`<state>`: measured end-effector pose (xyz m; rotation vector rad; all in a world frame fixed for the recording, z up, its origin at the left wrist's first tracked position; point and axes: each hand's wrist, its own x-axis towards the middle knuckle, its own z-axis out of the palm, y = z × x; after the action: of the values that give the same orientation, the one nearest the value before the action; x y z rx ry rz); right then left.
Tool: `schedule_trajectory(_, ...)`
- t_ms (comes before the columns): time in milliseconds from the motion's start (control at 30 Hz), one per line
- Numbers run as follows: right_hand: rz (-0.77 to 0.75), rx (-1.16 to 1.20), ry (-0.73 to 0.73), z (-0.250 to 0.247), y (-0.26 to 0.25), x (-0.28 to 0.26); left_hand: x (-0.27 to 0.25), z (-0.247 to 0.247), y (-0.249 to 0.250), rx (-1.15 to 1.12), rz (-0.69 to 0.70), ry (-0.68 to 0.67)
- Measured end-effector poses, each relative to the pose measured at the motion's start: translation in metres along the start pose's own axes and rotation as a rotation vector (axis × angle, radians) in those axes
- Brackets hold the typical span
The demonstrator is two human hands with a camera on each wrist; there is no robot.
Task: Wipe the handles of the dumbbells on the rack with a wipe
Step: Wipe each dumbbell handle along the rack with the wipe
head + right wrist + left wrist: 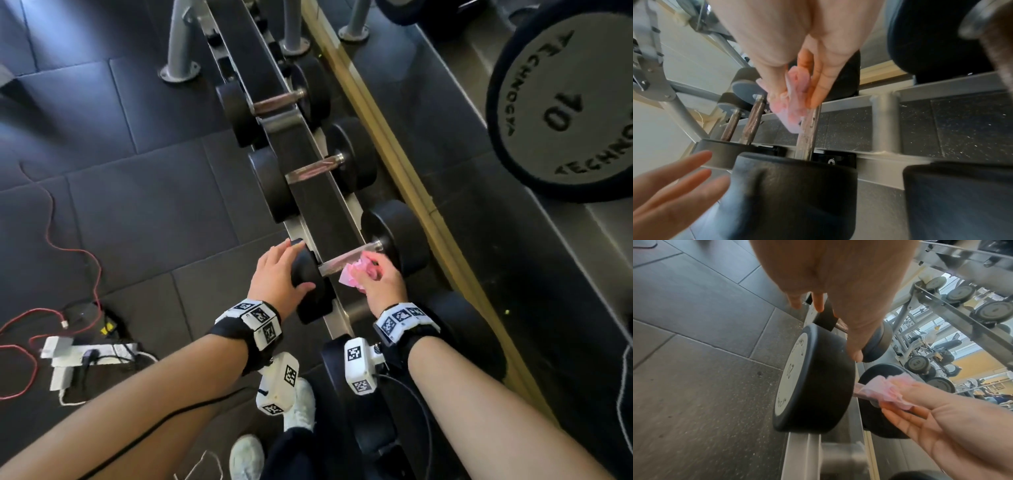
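On the lowest tier of the rack (310,212), a row of black dumbbells lies crosswise over the two metal rails. The nearest fully visible dumbbell (397,236) is the one under attention; its end plate reads 20 in the left wrist view. Its bare metal handle (346,259) spans the gap between the rails.

The left hand (277,274) rests on the near head of this dumbbell, fingers spread and fairly straight over the rubber, thumb on the side toward the person. It grips nothing; the fingers lie open against the head.

The right hand (380,279) holds a crumpled pink wipe (356,272), pinched between thumb and curled fingers. The wipe sits at the far half of the handle, close to the far head. In the right wrist view the wipe (795,95) lies against the handle (808,129), which shows dark specks along its length. That view is blurred, so firm contact cannot be confirmed.

Two further dumbbells (329,168) lie beyond on the same rails, handles uncovered, well apart from both hands. A larger plate marked 10 (561,109) sits on the tier to the right. On the dark floor tiles to the left lie a red cable (68,253) and a white power strip (85,356).
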<state>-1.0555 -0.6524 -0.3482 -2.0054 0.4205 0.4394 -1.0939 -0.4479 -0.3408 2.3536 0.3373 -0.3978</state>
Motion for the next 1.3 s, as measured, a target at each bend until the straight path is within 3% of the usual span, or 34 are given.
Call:
schedule_trajectory(200, -0.052, -0.179, 0.002, 0.005, -0.019, 0.038, 0.032, -0.001, 0.006, 0.049, -0.102, -0.174)
schedule_trajectory(500, -0.405, -0.568, -0.114, 0.019, -0.037, 0.07, 0.041, -0.005, 0.004, 0.033, -0.16, -0.152)
schedule_trajectory(733, -0.486, -0.799, -0.273, 0.028, -0.011, 0.057, 0.04, -0.003, -0.002, 0.023, -0.137, -0.167)
schedule_trajectory(833, -0.664, -0.886, -0.093, 0.037, -0.017, 0.034, 0.041, -0.002, -0.003, 0.039, -0.134, -0.179)
schedule_trajectory(900, -0.712, -0.895, -0.048, 0.04, -0.021, 0.023, 0.042, -0.002, -0.002, 0.052, -0.133, -0.19)
schedule_trajectory(1033, -0.503, -0.952, -0.353, 0.034, -0.026, 0.031, 0.043, -0.004, -0.001, 0.071, -0.144, -0.207)
schedule_trajectory(1067, -0.472, -0.987, -0.369, 0.03, -0.029, 0.035, 0.043, -0.004, -0.001, 0.079, -0.148, -0.212)
schedule_trajectory(1167, -0.384, -1.113, -0.272, 0.014, -0.036, 0.047, 0.046, -0.006, 0.001, 0.099, -0.16, -0.22)
schedule_trajectory(1300, -0.135, -0.973, -0.162, 0.003, -0.031, 0.058, 0.05, -0.006, 0.004, 0.123, -0.172, -0.224)
